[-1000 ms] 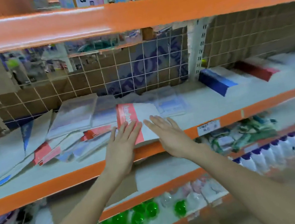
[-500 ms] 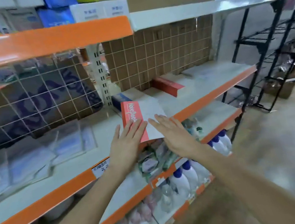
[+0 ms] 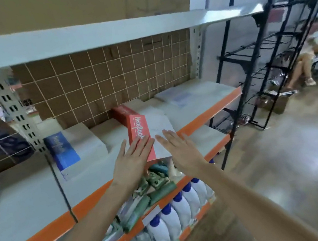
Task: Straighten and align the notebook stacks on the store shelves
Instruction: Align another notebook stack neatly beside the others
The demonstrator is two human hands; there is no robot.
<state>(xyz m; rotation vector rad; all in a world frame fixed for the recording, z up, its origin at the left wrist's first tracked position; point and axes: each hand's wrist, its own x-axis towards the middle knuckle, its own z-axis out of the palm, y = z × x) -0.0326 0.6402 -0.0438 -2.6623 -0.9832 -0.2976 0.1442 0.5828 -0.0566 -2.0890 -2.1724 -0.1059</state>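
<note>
currently: blue notebook stack [image 3: 68, 150] sits at left on the shelf [image 3: 30, 196]. left hand [image 3: 131, 162] flat, fingers spread, pressing the red spine of the carried notebook [image 3: 151, 132]; right hand [image 3: 179, 148] likewise flat on its white cover. notebook is tilted, near end past the shelf lip. judgement: lower it squarely onto the red stack [image 3: 122, 110] behind, spine edges matched, then release.

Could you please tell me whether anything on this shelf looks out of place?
Yes: the red-spined white notebook stack under both hands overhangs the orange shelf edge, skewed compared with the blue-spined stack.
</note>
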